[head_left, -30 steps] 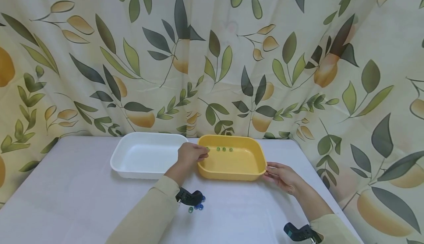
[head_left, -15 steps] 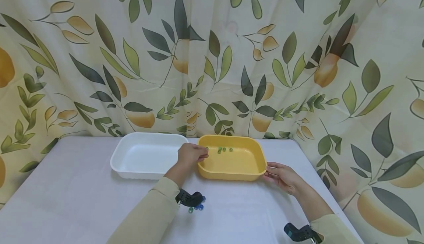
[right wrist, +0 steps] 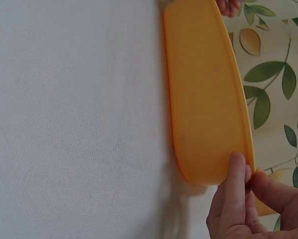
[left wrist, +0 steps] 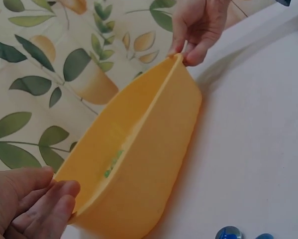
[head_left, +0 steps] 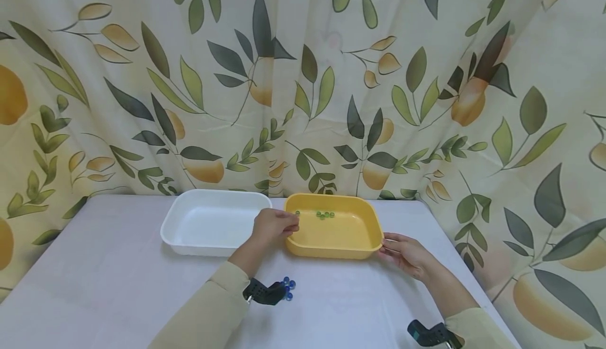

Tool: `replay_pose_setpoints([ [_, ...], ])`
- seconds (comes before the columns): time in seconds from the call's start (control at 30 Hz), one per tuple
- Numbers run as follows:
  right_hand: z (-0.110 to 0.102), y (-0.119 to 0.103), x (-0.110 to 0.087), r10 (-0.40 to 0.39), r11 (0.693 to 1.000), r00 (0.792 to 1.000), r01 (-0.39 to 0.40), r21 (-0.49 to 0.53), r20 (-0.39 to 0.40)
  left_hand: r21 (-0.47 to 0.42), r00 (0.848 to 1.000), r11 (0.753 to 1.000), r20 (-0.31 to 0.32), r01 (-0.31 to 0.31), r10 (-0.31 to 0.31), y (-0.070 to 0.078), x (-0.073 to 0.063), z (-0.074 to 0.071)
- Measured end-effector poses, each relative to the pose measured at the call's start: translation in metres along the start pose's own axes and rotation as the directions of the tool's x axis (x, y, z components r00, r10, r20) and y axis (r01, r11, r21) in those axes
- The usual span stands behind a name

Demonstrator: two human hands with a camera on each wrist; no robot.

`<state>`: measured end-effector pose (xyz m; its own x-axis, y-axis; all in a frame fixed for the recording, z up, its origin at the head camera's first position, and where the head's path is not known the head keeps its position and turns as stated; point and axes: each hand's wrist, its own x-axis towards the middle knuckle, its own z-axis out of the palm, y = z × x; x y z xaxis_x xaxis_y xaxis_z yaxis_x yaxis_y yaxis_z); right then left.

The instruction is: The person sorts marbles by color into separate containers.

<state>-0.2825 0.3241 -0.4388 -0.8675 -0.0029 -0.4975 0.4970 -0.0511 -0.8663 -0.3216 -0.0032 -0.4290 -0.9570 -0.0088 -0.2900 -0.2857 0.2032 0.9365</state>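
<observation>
A yellow plastic tray [head_left: 350, 241] sits on the table with several green glass marbles [head_left: 325, 215] in it. Most of these lie in a small cluster near the back, and one more shows by my left fingers. My left hand [head_left: 274, 225] pinches the rim at the tray's left end, fingertips over the edge in the left wrist view. At the right front corner my right hand [head_left: 404, 254] grips the rim, with the thumb on the edge and fingers against the outer wall [right wrist: 208, 99] in the right wrist view.
A white tray [head_left: 213, 228] stands directly left of the yellow one. Several blue marbles [head_left: 290, 285] lie on the table in front, partly behind the left wrist camera [head_left: 265, 292]. A leaf-patterned curtain [head_left: 303, 75] hangs behind the table.
The green marbles have rolled a little to the right and bunched together from a loose row. Both hands keep their places on the yellow tray; the left forearm shifts slightly left.
</observation>
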Motion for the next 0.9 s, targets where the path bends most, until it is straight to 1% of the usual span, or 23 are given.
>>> replay_pose_setpoints([
  [0.2, -0.001, 0.002, 0.000, -0.001, 1.000, 1.000, 0.001, -0.009, -0.001, -0.012, 0.998, 1.000, 0.054, -0.012, 0.013, -0.005, -0.009, -0.008],
  [0.37, 0.000, 0.001, 0.000, 0.001, 1.000, 1.000, -0.001, -0.015, 0.008, 0.001, 0.997, 1.000, 0.071, 0.010, -0.010, -0.009, -0.019, -0.021],
  [0.5, 0.000, -0.001, -0.001, 0.005, 1.000, 1.000, -0.004, -0.020, 0.015, 0.021, 0.996, 0.999, 0.087, 0.025, -0.027, -0.013, -0.030, -0.031],
  [0.63, 0.000, -0.001, -0.001, 0.011, 1.000, 1.000, -0.010, -0.018, 0.009, 0.062, 0.994, 0.998, 0.107, 0.029, -0.036, -0.017, -0.044, -0.038],
  [0.73, 0.000, 0.000, 0.000, 0.012, 1.000, 1.000, -0.012, -0.012, 0.003, 0.078, 0.992, 0.997, 0.122, 0.017, -0.026, -0.025, -0.053, -0.040],
  [0.9, 0.000, 0.000, 0.000, 0.008, 1.000, 1.000, -0.008, -0.009, 0.003, 0.072, 0.989, 0.997, 0.149, 0.009, -0.020, -0.047, -0.061, -0.045],
])
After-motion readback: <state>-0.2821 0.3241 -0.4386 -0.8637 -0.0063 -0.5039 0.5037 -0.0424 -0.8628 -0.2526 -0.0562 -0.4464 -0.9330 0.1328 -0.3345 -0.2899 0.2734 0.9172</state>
